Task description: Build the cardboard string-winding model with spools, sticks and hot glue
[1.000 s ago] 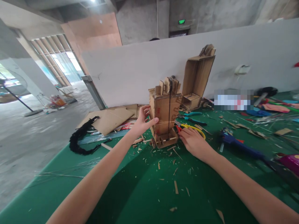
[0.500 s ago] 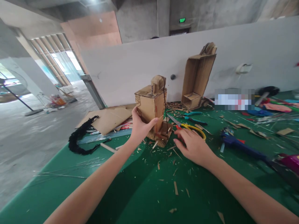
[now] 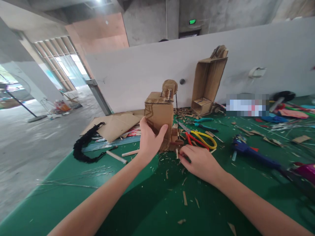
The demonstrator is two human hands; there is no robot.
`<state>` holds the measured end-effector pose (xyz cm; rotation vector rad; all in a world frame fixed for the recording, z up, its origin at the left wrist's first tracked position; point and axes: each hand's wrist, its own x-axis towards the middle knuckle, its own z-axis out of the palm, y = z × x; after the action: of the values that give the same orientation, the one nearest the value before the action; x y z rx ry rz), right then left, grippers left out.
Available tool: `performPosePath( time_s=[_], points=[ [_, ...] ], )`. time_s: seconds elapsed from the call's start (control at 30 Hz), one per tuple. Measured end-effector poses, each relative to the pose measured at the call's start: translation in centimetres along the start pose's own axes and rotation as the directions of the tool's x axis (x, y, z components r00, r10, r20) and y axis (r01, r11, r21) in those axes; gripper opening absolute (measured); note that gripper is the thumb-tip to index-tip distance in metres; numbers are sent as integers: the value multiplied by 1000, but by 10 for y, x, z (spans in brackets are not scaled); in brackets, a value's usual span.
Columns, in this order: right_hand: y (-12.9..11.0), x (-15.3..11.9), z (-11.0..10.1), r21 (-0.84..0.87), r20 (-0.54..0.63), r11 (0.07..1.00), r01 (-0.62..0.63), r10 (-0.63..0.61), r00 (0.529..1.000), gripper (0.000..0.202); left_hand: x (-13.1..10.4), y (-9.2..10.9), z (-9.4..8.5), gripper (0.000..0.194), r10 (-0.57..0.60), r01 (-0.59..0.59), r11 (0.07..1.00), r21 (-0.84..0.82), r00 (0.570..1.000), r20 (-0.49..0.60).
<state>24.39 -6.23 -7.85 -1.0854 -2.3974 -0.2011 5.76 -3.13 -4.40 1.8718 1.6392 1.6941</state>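
Observation:
My left hand (image 3: pixel 152 140) wraps around an upright cardboard box model (image 3: pixel 160 114), thumb on its near face. On top stands a round cardboard wheel (image 3: pixel 171 86), and a dark cord (image 3: pixel 176 109) runs from it down to a small cardboard roller (image 3: pixel 177 143) at the base. A short pale stick (image 3: pixel 177 153) sticks out of the roller. My right hand (image 3: pixel 200 162) is at this stick, thumb and forefinger closed at it; the fingertips partly hide the contact. Scissors with red and yellow handles (image 3: pixel 205 139) lie just behind the right hand.
A second cardboard box model (image 3: pixel 208 82) stands against the white partition (image 3: pixel 137 72). Teal-handled pliers (image 3: pixel 203 126), a blue glue gun (image 3: pixel 253 152) and cardboard scraps (image 3: pixel 185 198) lie on the green table (image 3: pixel 147 209). Left are a black fuzzy coil (image 3: pixel 82 152), cardboard sheets (image 3: pixel 118 126) and rolled sticks (image 3: pixel 116 157).
The box model has turned in my left hand, so its broad face and the wheel now face me more. My right hand has moved left and down from the scissors to the stick.

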Motion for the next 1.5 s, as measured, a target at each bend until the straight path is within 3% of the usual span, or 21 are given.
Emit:
performPosePath(
  time_s=[0.07, 0.3, 0.47, 0.6, 0.7, 0.77, 0.8, 0.83, 0.87, 0.9, 0.97, 1.0, 1.03, 1.07, 1.2, 1.23, 1.3, 1.37, 1.5],
  points=[
    [0, -1, -3, 11, 20, 999, -44, 44, 999, 16, 0, 1, -3, 47, -31, 31, 999, -19, 999, 16],
    [-1, 0, -3, -87, 133, 980, -180, 191, 973, 29, -4, 10, -10, 38, -90, 85, 987, 137, 996, 28],
    [6, 2, 2, -120, 120, 942, -313, 327, 938, 25, -5, 15, -18, 24, -35, -1, 968, 250, 990, 138],
    [12, 4, 3, -171, 111, 914, -368, 389, 915, 26, -6, 20, -32, 21, 35, -85, 986, 141, 946, 322],
    [16, 6, 2, -212, 123, 892, -398, 429, 895, 25, 4, 30, -59, 21, 44, -89, 994, 62, 851, 524],
    [18, 7, 2, -218, 138, 884, -414, 448, 883, 25, 19, 34, -84, 23, 31, -88, 995, 37, 670, 742],
    [20, 8, 1, -220, 147, 881, -419, 455, 879, 25, 28, 33, -96, 19, 9, -90, 994, 56, 599, 801],
    [21, 9, 1, -221, 153, 879, -423, 460, 875, 26, 38, 30, -105, 19, -25, -75, 994, 83, 581, 814],
    [23, 9, 1, -222, 157, 878, -424, 461, 873, 26, 49, 25, -110, 20, -62, -45, 993, 111, 599, 798],
    [25, 10, 1, -222, 159, 878, -423, 461, 873, 26, 58, 17, -112, 23, -80, -17, 993, 119, 649, 756],
    [28, 11, 1, -223, 158, 877, -425, 462, 873, 26, 70, -3, -104, 34, -15, -25, 998, 63, 828, 561],
    [30, 11, 1, -224, 154, 875, -429, 466, 871, 26, 72, -14, -96, 44, 18, -14, 1000, -12, 862, 506],
    [32, 11, 1, -225, 151, 872, -435, 472, 869, 26, 72, -25, -86, 53, 31, 27, 994, -110, 868, 495],
    [34, 11, 1, -225, 150, 868, -442, 479, 865, 26, 70, -35, -76, 59, 31, 98, 972, -213, 847, 531],
    [42, 11, 1, -224, 142, 855, -467, 503, 853, 27, 54, -60, -48, 71, 47, 333, 872, -359, 672, 739],
    [45, 12, 1, -221, 140, 856, -468, 503, 853, 28, 51, -63, -45, 68, 30, 396, 839, -372, 650, 760],
    [49, 15, 1, -205, 141, 866, -457, 488, 862, 28, 50, -66, -43, 64, -15, 502, 759, -414, 650, 760],
    [55, 20, 2, -172, 142, 884, -435, 459, 877, 27, 52, -67, -39, 66, -84, 566, 694, -445, 677, 731],
    [66, 29, 9, -71, 110, 894, -442, 447, 888, 23, 52, -71, -24, 66, -150, 524, 734, -432, 745, 650]
  ],
)
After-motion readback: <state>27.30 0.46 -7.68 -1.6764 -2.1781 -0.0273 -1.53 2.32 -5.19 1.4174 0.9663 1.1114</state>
